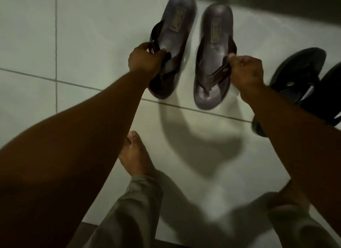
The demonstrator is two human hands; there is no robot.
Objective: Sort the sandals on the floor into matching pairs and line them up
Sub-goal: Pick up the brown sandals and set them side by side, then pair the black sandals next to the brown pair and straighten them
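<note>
Head view, left hand [144, 60] gripping left brown sandal [172, 44] strap, right hand [246, 72] gripping right brown sandal [214, 59] strap

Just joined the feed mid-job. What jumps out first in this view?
Two matching brown sandals side by side at top centre, near the wall: the left hand has a grip on the strap of the left sandal, the right hand on the strap of the right sandal. Dark sandals lie at the right edge, partly behind the right forearm. A bare foot stands on the pale tiled floor below.
</note>
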